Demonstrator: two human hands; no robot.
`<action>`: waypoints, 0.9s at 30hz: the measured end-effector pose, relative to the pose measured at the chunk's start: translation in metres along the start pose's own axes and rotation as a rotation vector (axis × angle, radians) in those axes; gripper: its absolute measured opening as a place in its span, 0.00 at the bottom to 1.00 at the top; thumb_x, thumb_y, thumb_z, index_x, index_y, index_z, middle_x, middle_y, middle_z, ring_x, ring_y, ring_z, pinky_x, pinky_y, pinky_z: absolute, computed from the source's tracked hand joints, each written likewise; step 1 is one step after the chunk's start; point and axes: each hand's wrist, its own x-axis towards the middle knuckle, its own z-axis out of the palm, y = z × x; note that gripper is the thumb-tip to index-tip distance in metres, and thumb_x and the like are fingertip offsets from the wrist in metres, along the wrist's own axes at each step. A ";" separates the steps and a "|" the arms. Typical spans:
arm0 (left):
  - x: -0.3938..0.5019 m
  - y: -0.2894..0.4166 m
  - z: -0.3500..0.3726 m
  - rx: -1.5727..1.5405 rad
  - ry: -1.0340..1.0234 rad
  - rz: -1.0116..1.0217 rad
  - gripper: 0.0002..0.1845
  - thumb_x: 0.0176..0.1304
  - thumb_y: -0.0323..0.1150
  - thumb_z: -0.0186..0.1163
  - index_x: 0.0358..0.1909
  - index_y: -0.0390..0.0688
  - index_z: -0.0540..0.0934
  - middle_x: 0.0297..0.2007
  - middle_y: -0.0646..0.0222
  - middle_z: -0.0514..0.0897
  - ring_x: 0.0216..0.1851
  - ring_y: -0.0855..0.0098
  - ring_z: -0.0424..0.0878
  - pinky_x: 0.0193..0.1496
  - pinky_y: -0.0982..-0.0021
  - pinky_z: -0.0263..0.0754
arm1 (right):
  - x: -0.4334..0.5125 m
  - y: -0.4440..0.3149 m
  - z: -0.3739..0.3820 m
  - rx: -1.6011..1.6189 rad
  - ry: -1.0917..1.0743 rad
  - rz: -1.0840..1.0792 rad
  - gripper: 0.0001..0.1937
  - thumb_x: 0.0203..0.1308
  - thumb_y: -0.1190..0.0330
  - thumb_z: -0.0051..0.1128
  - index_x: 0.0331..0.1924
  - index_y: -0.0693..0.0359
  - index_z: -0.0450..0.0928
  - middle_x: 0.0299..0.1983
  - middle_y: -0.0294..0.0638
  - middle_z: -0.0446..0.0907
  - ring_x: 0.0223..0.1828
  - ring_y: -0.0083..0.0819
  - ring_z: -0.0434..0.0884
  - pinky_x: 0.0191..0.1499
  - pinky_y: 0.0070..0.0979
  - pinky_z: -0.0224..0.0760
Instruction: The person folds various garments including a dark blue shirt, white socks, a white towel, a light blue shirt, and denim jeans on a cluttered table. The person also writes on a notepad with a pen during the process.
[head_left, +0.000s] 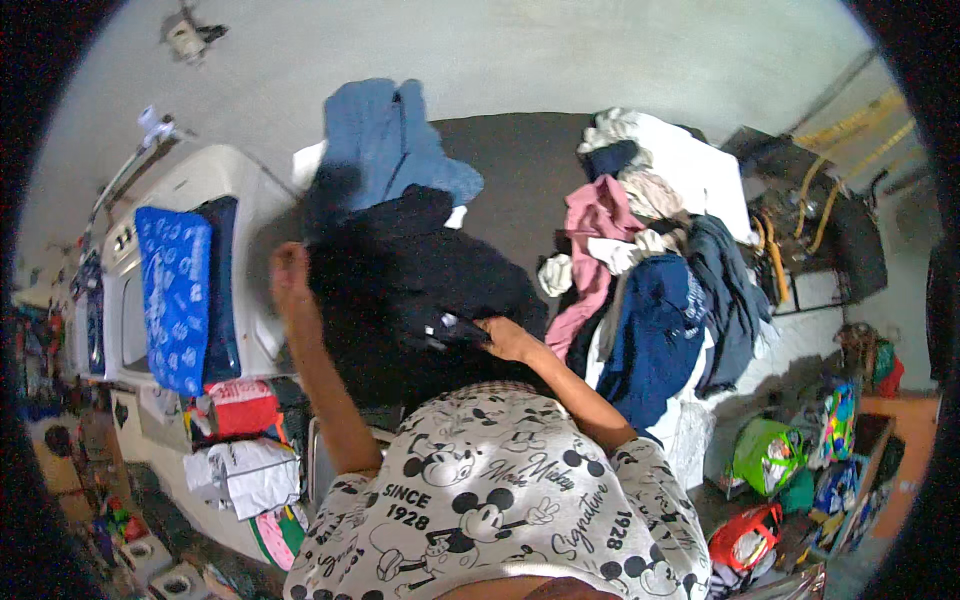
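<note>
A black garment (450, 277) lies spread before me on a dark surface. My right hand (506, 337) grips its near right edge, close to a small white tag (448, 320). At the garment's left side my left hand (291, 270) is raised and blurred; whether its fingers hold any cloth cannot be told. Behind the black garment lie folded blue garments (382, 150). To the right is a loose heap of clothes, with a pink garment (596, 225), a navy garment (652, 322) and a dark grey one (720, 300).
A white washing machine (247, 300) stands at the left, with a blue patterned cloth (174, 292) over it. Bags (255, 476) sit below it. A dark rack with yellow hangers (776, 262) is at the right; a green bag (769, 454) and a red bag (742, 536) are lower right.
</note>
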 end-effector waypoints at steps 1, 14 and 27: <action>0.002 0.008 -0.008 0.182 0.026 0.089 0.09 0.64 0.34 0.54 0.39 0.38 0.74 0.36 0.69 0.75 0.40 0.74 0.71 0.47 0.76 0.65 | -0.022 -0.053 -0.042 0.064 0.010 0.087 0.16 0.51 0.71 0.58 0.45 0.69 0.74 0.44 0.56 0.76 0.49 0.54 0.73 0.51 0.38 0.67; -0.025 0.121 0.065 -0.098 -0.865 0.148 0.19 0.51 0.22 0.47 0.46 0.34 0.75 0.42 0.56 0.80 0.47 0.60 0.78 0.54 0.67 0.68 | -0.099 -0.170 -0.131 0.078 0.818 -0.564 0.53 0.37 0.56 0.73 0.65 0.66 0.49 0.66 0.53 0.51 0.69 0.48 0.49 0.68 0.43 0.39; -0.029 -0.016 0.259 -0.246 -1.028 0.055 0.13 0.66 0.34 0.48 0.47 0.38 0.73 0.44 0.61 0.80 0.44 0.66 0.79 0.48 0.67 0.72 | -0.308 -0.120 -0.201 0.428 1.170 0.164 0.32 0.46 0.61 0.64 0.55 0.66 0.65 0.54 0.49 0.70 0.52 0.39 0.70 0.53 0.33 0.61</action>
